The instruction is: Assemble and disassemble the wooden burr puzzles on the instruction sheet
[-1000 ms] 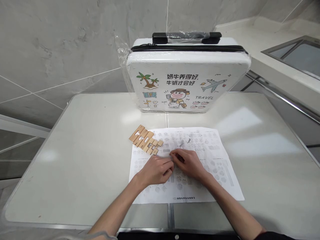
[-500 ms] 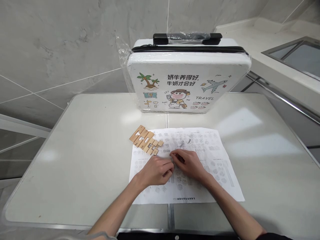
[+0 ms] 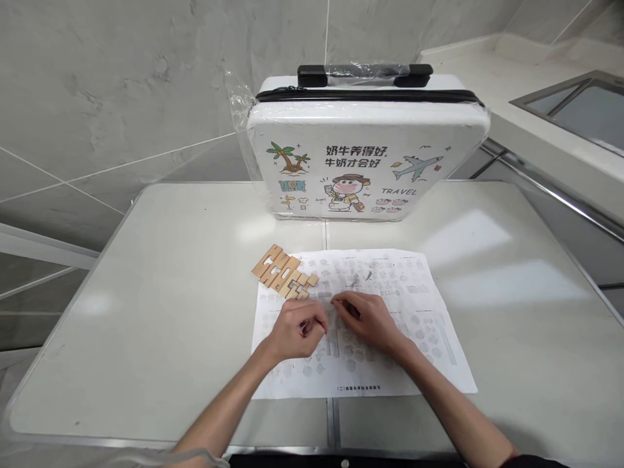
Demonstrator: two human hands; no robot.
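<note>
My left hand hovers over the paper sheet, fingers curled and thumb drawn in. Whatever its fingertips hold, if anything, is hidden. My right hand rests on the same sheet, to the right, with thumb and index finger pinched together; nothing can be made out between them. Just beyond my left hand lies a cluster of flat wooden puzzle pieces with cut-out slots. The cluster overlaps the sheet's upper left corner, and my left knuckles cover its near edge. Small printed figures fill the sheet.
A white suitcase with cartoon prints, wrapped in clear plastic, stands at the back of the pale folding table. A metal-edged seam runs down the table's middle. To the right is a counter with a sink-like inset.
My left hand has shifted slightly left, away from my right hand, and its fingers have turned upward a little. My right hand and the wooden pieces stay in place.
</note>
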